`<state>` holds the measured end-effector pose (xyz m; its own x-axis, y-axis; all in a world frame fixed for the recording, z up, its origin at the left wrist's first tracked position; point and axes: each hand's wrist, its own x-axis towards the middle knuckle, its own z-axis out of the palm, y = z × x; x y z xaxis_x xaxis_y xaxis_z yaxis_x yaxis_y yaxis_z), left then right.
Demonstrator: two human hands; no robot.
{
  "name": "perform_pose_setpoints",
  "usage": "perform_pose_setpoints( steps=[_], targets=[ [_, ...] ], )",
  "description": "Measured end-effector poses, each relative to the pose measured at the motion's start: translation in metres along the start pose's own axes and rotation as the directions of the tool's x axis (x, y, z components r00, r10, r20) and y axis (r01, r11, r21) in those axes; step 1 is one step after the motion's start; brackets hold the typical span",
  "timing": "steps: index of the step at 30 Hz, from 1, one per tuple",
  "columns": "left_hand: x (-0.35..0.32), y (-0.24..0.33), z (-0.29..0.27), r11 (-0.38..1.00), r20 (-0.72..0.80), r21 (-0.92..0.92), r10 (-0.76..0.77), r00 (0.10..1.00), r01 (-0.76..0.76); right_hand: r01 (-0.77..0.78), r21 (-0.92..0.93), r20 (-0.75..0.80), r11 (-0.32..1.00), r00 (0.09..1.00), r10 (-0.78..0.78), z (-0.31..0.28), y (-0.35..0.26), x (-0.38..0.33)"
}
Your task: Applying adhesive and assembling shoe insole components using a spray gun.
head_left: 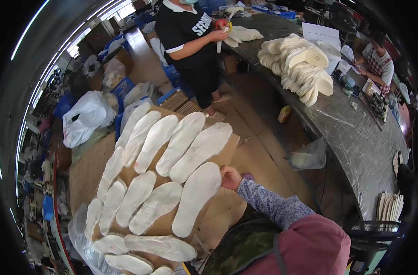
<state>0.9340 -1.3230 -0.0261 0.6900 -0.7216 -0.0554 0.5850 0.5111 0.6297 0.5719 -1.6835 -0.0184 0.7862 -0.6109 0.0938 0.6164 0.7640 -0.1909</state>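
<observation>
Head view, looking down at a sheet of cardboard spread with rows of white insoles. The right hand enters from the near right in a blue patterned sleeve; its fingers are curled against the right edge of a large white insole lying near the middle of the cardboard, touching it, though whether they pinch the edge cannot be told. The left hand is out of view. Far left of this insole, further insoles lie side by side, overlapping slightly. To the far right, a long grey table carries a heap of stacked insoles. A standing person in a black shirt works at its far end.
</observation>
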Motion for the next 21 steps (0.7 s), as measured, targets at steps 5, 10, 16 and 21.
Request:
perform_pose_setpoints(
  steps=[5, 10, 16, 21],
  targets=[
    [0.099, -0.106, 0.079, 0.999, 0.022, -0.003, -0.054, 0.998, 0.054, -0.066, 0.078, -0.119, 0.995, 0.990, 0.075, -0.042, -0.067, 0.063],
    [0.160, -0.179, 0.160, 0.997, 0.023, 0.021, -0.077, 0.997, 0.076, -0.240, 0.098, -0.257, 0.966, 0.931, 0.258, -0.057, -0.146, 0.116],
    [0.212, -0.234, 0.199, 0.997, 0.012, 0.016, -0.082, 0.997, 0.082, -0.336, 0.257, -0.210, 0.906, 0.896, 0.392, -0.076, -0.190, 0.164],
    [0.239, -0.259, 0.210, 0.996, 0.001, 0.012, -0.084, 0.996, 0.084, -0.325, 0.159, -0.204, 0.932, 0.913, 0.353, -0.094, -0.206, 0.197]
  ],
)
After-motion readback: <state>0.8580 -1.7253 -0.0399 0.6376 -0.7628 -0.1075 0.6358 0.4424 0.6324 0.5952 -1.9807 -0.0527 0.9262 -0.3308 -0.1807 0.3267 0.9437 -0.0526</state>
